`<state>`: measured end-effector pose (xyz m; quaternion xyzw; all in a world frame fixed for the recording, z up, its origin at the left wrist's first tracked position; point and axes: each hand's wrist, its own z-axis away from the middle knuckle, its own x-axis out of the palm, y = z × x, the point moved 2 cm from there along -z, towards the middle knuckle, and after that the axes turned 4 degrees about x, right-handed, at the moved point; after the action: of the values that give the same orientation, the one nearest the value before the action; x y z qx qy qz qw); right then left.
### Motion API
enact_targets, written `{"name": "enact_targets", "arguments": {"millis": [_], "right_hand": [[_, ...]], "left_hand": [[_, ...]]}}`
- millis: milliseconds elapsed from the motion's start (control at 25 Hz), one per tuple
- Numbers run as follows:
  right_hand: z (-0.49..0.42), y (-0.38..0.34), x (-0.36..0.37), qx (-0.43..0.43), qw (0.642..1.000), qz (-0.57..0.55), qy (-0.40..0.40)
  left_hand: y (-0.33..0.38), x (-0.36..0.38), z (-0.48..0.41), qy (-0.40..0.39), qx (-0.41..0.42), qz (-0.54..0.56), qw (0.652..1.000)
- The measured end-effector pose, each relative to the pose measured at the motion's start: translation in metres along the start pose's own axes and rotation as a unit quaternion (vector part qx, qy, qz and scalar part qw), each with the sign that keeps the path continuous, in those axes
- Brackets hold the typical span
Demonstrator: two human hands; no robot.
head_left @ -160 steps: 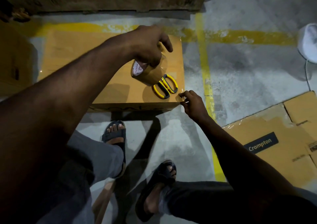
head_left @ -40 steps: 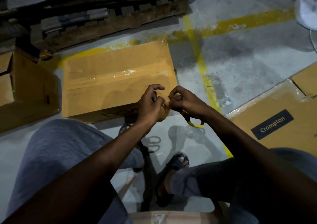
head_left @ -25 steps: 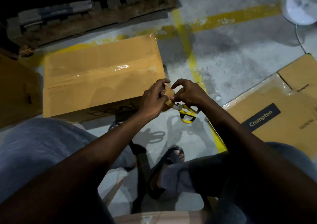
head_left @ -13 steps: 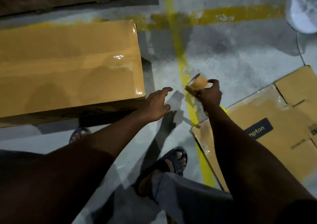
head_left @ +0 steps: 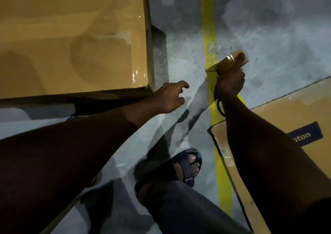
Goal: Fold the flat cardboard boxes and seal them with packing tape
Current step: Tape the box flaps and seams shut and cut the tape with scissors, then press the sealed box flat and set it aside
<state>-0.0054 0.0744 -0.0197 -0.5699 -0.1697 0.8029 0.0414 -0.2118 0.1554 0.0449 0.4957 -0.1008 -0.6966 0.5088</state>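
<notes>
A folded brown cardboard box (head_left: 71, 36) with glossy tape over its top fills the upper left. My left hand (head_left: 170, 97) hovers by the box's near right corner, fingers loosely spread and holding nothing. My right hand (head_left: 230, 81) grips a brown roll of packing tape (head_left: 231, 63) above the yellow floor line; a dark loop of the scissors' handle (head_left: 219, 106) hangs below that hand. A flat cardboard box (head_left: 286, 119) with a dark printed label lies on the floor at the right, partly hidden by my right forearm.
Grey concrete floor (head_left: 179, 54) with a yellow painted line (head_left: 208, 27) runs between the two boxes. My foot in a dark sandal (head_left: 184, 163) and my trouser legs fill the bottom of the view.
Earlier both hands worked the tape roll in front of the box. They have since separated: the right hand carries the roll to the right, and the view has closed in on the box.
</notes>
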Motion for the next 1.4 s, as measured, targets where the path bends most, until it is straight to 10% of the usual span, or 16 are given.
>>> {"name": "enact_targets", "arguments": {"millis": [640,960,1240,1400], "right_hand": [[0.116,-0.037,-0.037,-0.088,0.988,-0.091,-0.085],[0.214,-0.194,-0.098,-0.224,0.973,-0.055,0.006],[0.288,-0.324,-0.022,-0.415,0.905,0.087,-0.034],[0.242,-0.307,0.028,-0.306,0.941,0.142,-0.004]], "left_hand": [[0.035,-0.065,0.09,0.051,0.069,-0.011,0.996],[-0.003,-0.208,0.2,0.168,0.093,-0.083,0.978],[-0.181,-0.346,0.259,0.267,-0.087,-0.086,0.956],[-0.295,-0.337,0.271,0.228,-0.268,-0.064,0.934]]}}
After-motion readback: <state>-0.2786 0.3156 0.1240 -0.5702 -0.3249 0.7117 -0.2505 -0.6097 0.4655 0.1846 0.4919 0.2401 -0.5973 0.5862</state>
